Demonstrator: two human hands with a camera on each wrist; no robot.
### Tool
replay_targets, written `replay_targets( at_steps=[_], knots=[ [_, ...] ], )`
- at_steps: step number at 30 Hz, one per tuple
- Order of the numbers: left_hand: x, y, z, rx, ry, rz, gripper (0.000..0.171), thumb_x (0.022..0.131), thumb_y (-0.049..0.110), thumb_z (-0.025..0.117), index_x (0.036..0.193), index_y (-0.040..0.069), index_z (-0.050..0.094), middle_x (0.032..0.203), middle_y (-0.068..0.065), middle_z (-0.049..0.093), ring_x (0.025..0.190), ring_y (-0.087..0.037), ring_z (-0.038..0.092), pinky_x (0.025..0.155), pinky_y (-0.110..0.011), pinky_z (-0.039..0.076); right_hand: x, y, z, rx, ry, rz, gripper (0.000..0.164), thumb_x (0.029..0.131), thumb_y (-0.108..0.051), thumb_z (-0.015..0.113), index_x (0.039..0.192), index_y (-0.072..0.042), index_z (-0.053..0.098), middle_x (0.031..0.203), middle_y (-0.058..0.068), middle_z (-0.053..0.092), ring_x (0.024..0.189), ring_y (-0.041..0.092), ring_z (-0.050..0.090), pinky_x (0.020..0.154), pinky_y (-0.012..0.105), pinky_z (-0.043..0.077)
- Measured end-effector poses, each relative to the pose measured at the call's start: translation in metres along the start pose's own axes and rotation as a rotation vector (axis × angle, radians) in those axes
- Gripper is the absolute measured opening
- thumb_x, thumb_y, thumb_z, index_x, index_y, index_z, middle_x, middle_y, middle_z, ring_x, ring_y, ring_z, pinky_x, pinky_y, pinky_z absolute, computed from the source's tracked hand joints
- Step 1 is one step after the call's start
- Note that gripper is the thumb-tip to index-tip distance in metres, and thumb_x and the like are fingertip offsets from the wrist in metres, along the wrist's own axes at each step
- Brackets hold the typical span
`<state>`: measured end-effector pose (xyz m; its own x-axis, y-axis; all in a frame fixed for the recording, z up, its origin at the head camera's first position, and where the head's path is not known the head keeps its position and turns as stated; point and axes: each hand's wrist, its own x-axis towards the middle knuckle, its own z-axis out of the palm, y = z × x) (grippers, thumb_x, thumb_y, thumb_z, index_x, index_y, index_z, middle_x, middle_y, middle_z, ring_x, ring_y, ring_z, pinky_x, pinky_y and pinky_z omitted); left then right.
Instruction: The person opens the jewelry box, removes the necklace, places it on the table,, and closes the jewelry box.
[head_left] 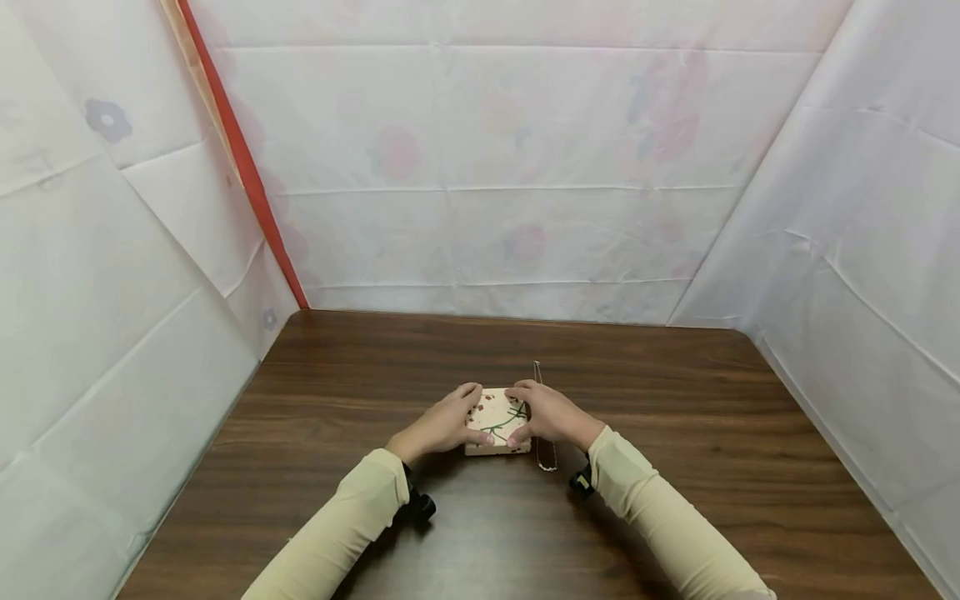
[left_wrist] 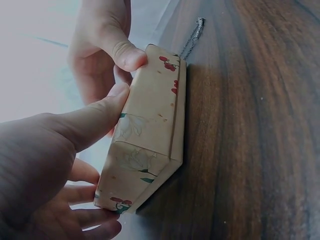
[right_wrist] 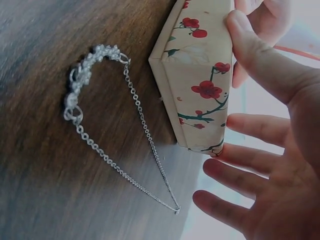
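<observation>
A small cream box [head_left: 497,412] with red flowers and green stems on it sits on the brown table between the two hands. In both wrist views a seam runs round its side, between lid and base. My left hand [head_left: 442,421] grips the box's left side, thumb [left_wrist: 102,112] at the front edge and fingers toward the back. From the right, my right hand [head_left: 557,414] holds it with thumb and forefinger; its other fingers [right_wrist: 240,177] are spread. Just right of the box lies a silver chain necklace [right_wrist: 105,157] with a sparkling beaded section.
The wood-grain table [head_left: 337,367] is bounded by pale flowered cloth walls [head_left: 480,167] at the back and both sides. A red strip [head_left: 247,158] runs down the back left corner.
</observation>
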<state>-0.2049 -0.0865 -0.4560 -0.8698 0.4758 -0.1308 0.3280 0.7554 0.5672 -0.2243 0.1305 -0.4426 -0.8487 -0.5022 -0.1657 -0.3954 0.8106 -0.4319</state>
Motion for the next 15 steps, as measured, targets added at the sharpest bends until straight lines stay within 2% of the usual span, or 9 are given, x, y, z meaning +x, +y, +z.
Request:
replay_targets(
  at_steps=[15],
  knots=[
    [0.0013,-0.0018,0.0002,0.01,0.003,0.01,0.092,0.087,0.044,0.07,0.153,0.001,0.024,0.16,-0.02,0.021,0.146,-0.038,0.028,0.112,-0.053,0.034,-0.0013,-0.0041,-0.0057,-0.031,-0.031,-0.007,0.087,0.072,-0.043,0.082,0.145,-0.011,0.047,0.15,0.015,0.042,0.136,0.035,0.045,0.106,0.049,0.041]
  ],
)
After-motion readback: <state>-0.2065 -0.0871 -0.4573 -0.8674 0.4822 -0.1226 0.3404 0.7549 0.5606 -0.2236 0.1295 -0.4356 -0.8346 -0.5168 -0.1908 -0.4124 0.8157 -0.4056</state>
